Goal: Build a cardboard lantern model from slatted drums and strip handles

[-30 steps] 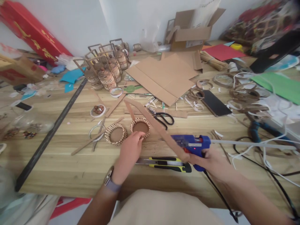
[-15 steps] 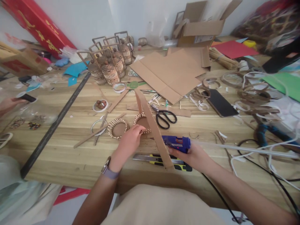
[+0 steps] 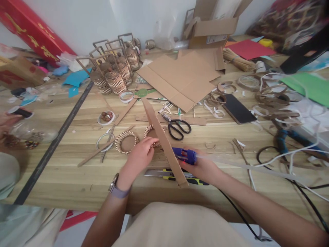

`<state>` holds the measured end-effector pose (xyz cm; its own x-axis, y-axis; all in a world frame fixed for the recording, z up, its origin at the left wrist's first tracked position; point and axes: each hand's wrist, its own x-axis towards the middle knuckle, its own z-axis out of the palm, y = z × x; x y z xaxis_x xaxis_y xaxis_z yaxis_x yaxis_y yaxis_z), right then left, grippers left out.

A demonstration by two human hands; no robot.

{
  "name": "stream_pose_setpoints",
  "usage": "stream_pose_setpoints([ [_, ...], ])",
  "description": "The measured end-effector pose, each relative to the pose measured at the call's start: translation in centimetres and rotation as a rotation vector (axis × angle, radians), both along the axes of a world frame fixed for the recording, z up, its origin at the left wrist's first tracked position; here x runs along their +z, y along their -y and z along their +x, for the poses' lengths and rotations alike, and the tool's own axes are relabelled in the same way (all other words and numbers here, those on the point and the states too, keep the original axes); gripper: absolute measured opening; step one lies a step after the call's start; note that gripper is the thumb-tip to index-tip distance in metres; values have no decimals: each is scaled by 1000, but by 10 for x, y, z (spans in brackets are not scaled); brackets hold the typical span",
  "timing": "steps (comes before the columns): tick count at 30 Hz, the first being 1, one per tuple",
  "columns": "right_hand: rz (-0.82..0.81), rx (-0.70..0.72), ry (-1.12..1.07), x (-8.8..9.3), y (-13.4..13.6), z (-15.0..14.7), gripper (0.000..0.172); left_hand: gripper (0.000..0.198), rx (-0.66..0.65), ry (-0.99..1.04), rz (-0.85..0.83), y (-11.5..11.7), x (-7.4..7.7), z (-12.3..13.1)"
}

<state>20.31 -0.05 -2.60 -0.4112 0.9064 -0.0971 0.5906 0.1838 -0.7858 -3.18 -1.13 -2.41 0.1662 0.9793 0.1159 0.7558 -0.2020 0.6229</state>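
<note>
My left hand (image 3: 140, 152), with a watch on its wrist, is closed in a pinch at the near rim of a small round base edged with short sticks (image 3: 148, 131). A long cardboard strip (image 3: 164, 144) rises from there, bends and slants across in front of both hands; its pinched part is mostly hidden by my fingers. My right hand (image 3: 203, 166) is wrapped around a blue hot glue gun (image 3: 189, 156), its nozzle behind the strip and pointing at the base. A second stick-edged base (image 3: 127, 142) lies left of my left hand.
Utility knives (image 3: 154, 173) lie near the front edge, black-handled scissors (image 3: 180, 128) beyond the strip. Farther back are small stick-covered baskets (image 3: 117, 82), cardboard sheets (image 3: 180, 79) and a phone (image 3: 238, 109). Cables (image 3: 272, 161) trail at right. Another person's hand (image 3: 9, 120) is at left.
My right hand and the glue gun have come slightly left, bringing the nozzle closer to the base behind the strip. My left hand keeps its pinch. The whole view has shifted a little.
</note>
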Motion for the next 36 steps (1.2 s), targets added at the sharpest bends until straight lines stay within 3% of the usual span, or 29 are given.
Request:
stream_pose_setpoints([
  [7, -97, 27, -19, 3, -3, -5, 27, 43, 26, 28, -7, 1, 0, 2],
  [13, -7, 39, 46, -1, -5, -7, 19, 44, 38, 90, -14, 1, 6, 3],
  [25, 28, 55, 76, -2, -8, -12, 16, 45, 4, 67, 24, 1, -13, -2],
  [36, 60, 70, 127, -2, -8, -14, 10, 46, -6, 48, 54, 2, -17, -3],
])
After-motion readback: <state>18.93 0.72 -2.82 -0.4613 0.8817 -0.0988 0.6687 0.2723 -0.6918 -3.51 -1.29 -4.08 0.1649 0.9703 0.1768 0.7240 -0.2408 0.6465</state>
